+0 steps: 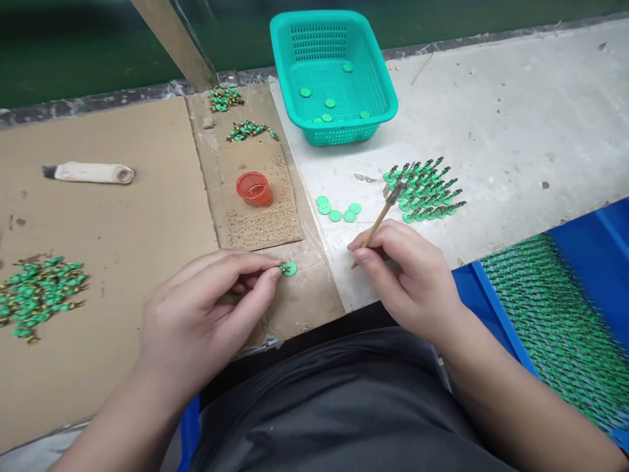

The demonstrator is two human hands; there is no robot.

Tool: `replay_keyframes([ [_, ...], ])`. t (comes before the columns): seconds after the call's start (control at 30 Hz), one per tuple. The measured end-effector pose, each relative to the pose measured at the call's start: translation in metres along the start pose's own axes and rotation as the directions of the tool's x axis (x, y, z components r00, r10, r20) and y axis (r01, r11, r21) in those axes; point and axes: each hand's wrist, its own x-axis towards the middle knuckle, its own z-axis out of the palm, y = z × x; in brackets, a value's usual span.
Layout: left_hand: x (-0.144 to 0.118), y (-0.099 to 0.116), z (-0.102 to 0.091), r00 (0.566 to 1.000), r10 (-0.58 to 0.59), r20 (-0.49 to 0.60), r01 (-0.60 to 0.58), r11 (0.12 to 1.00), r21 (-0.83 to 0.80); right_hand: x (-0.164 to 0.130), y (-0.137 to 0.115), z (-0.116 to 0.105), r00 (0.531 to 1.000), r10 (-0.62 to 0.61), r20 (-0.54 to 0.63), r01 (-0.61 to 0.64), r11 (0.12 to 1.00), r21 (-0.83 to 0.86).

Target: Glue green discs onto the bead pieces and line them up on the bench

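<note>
Between the thumb and forefinger of my left hand is a small green figure, mostly hidden by the fingertips, with a round green disc at its end. My right hand pinches a thin wooden stick whose dark tip points up and away. Just beyond the left fingers, a small red cup holding some liquid stands on a speckled cardboard piece. Several loose green discs lie ahead of my right hand. Past the stick's tip, small figures on green discs stand in rows.
A turquoise basket with several green discs stands at the back. Piles of small green figures lie on the left cardboard, with smaller piles behind the cup. A white tube lies left. At right, a blue tray holds rows of green figures.
</note>
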Motion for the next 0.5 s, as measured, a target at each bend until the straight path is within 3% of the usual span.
replay_keyframes([
  [0.2, 0.001, -0.004, 0.003, 0.999, 0.049, 0.006, -0.049, 0.999, 0.011, -0.002, -0.002, 0.0, 1.0, -0.009, -0.004, 0.009, 1.0, -0.01],
  [0.5, 0.003, -0.005, 0.005, 0.977, 0.21, -0.016, -0.209, 0.975, 0.075, -0.001, -0.005, -0.018, 0.993, 0.006, 0.122, 0.002, 0.998, -0.067],
])
